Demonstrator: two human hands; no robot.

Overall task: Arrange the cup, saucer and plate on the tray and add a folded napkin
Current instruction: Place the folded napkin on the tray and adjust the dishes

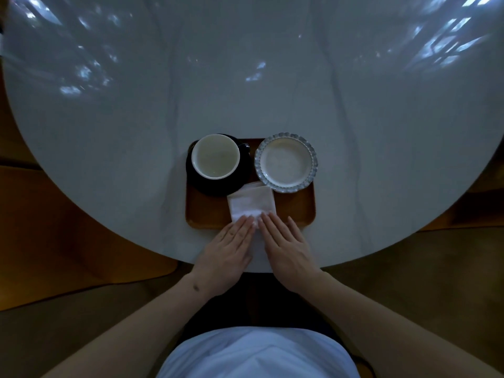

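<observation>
A brown wooden tray (203, 214) lies near the front edge of the round table. On its left, a dark cup with a pale inside (215, 156) stands on a black saucer (215, 186). A white plate with a scalloped grey rim (285, 162) sits on the tray's right. A folded white napkin (251, 204) lies in the tray's front middle, its far corners touching the saucer and plate. My left hand (227, 252) and my right hand (286, 249) lie flat, fingers together, with fingertips resting on the napkin's near edge.
The pale marble table (245, 77) stretches far beyond the tray, with light reflections on it. Brown flooring shows around the table's edge. My torso in a light shirt is at the bottom of the view.
</observation>
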